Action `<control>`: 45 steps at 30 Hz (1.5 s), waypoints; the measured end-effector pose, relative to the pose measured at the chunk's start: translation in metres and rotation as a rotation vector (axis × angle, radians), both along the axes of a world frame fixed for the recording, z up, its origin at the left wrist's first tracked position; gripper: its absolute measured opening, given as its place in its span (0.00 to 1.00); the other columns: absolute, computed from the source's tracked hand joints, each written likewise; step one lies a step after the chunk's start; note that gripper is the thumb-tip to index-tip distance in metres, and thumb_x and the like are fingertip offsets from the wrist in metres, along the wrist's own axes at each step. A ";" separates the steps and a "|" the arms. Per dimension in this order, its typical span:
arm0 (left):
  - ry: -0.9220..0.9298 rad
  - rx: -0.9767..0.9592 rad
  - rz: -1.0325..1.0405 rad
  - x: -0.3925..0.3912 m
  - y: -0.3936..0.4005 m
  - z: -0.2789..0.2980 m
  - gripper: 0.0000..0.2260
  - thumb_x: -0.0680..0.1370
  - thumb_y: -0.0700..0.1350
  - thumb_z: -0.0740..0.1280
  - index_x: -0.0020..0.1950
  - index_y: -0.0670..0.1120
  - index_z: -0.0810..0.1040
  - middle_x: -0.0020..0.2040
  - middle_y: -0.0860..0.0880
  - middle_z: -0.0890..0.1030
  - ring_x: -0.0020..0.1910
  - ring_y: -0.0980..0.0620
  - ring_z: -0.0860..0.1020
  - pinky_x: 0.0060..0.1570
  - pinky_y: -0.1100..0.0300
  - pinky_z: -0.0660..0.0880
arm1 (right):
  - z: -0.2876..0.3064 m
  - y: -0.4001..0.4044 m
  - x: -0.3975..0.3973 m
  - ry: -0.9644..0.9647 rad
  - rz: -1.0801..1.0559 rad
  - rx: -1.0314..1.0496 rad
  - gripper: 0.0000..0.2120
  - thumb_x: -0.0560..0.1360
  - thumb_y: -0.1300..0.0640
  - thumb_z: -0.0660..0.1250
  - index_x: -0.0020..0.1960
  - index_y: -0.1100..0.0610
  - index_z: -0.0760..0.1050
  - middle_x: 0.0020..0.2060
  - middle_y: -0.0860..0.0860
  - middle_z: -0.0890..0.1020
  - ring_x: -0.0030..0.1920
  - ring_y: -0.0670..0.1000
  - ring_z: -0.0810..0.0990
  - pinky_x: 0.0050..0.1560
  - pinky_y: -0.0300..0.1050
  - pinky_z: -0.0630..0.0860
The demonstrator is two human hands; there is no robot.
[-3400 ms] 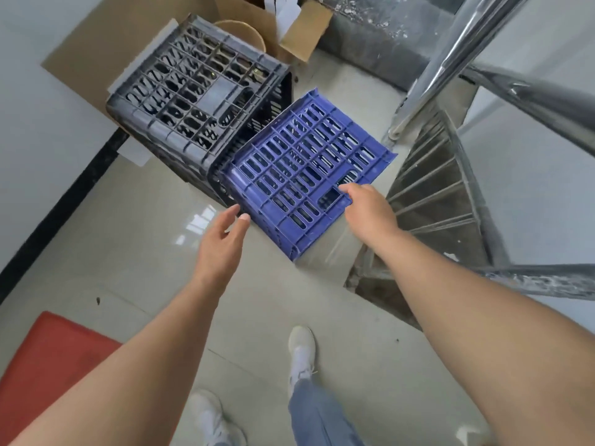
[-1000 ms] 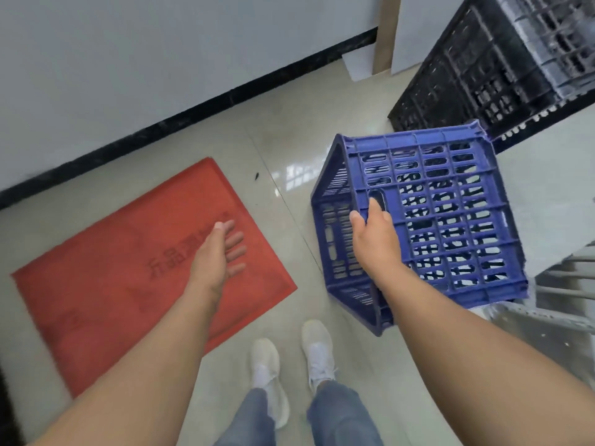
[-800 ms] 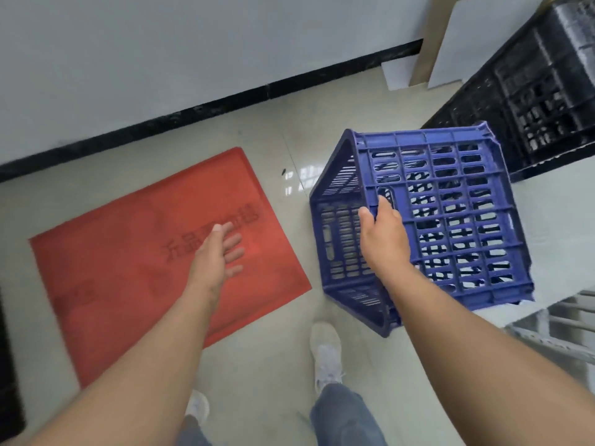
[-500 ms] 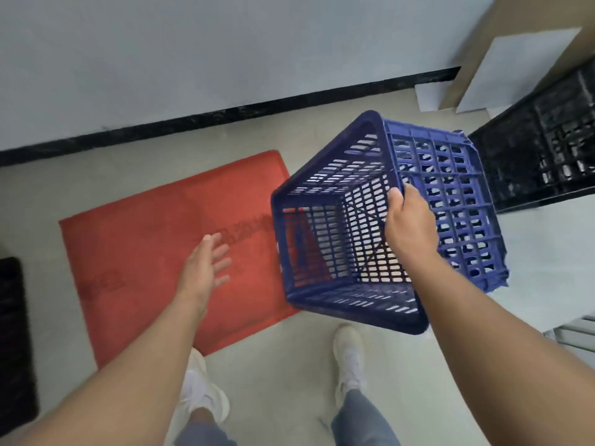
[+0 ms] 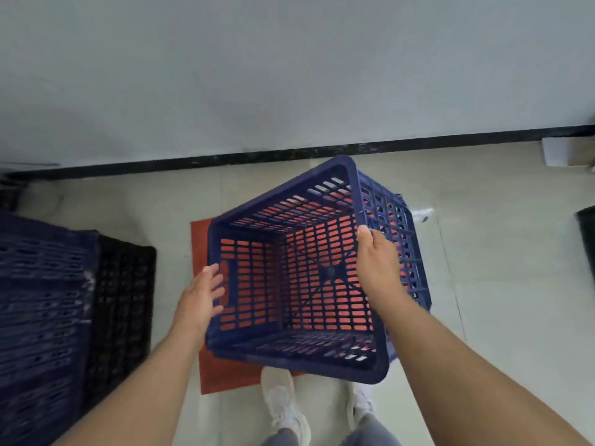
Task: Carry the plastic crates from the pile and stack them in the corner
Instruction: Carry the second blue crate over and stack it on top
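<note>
A blue slotted plastic crate (image 5: 289, 355) hangs in the air in front of me, its open mouth turned up toward me. My right hand (image 5: 378, 262) grips its right rim. My left hand (image 5: 201, 299) is open with spread fingers, right at the crate's left wall beside the handle slot; whether it touches is unclear. At the left stand a blue crate (image 5: 42, 317) and a black crate (image 5: 124, 310) against the wall.
A red floor mat (image 5: 219, 375) lies under the held crate. A white wall with a black skirting strip (image 5: 289, 156) runs across the back. The edge of a black crate (image 5: 587, 230) shows at far right. My white shoes (image 5: 283, 403) stand on the pale tiles.
I have turned left with the crate, away from the pile. The crate has tipped mouth-up, my left hand has come up to its left wall, and stacked crates have come into view at the left.
</note>
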State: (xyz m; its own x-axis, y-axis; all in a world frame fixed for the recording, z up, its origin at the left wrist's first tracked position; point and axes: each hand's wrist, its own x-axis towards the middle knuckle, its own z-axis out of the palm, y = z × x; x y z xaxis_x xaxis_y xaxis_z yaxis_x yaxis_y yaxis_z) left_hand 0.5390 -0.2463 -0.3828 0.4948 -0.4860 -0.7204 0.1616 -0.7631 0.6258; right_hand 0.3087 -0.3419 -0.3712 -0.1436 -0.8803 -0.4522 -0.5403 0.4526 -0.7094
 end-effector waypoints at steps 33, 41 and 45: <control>0.031 0.147 0.344 0.062 -0.035 -0.162 0.18 0.75 0.56 0.62 0.57 0.46 0.79 0.46 0.42 0.83 0.40 0.44 0.81 0.33 0.52 0.78 | -0.167 -0.083 -0.113 0.009 -0.172 0.142 0.15 0.81 0.56 0.51 0.55 0.65 0.71 0.45 0.61 0.79 0.34 0.55 0.80 0.37 0.50 0.77; -0.062 0.210 0.217 0.072 -0.012 -0.187 0.16 0.78 0.55 0.57 0.54 0.47 0.78 0.49 0.42 0.82 0.45 0.45 0.80 0.40 0.52 0.76 | -0.204 -0.063 -0.100 0.095 -0.072 0.305 0.18 0.81 0.46 0.51 0.47 0.57 0.73 0.42 0.59 0.82 0.36 0.54 0.80 0.34 0.43 0.72; -0.077 0.220 0.142 0.073 -0.011 -0.191 0.19 0.78 0.59 0.55 0.51 0.47 0.78 0.49 0.42 0.82 0.48 0.43 0.79 0.44 0.51 0.74 | -0.203 -0.058 -0.098 -0.111 -0.264 0.388 0.20 0.79 0.43 0.54 0.52 0.57 0.78 0.43 0.57 0.85 0.41 0.55 0.84 0.34 0.43 0.75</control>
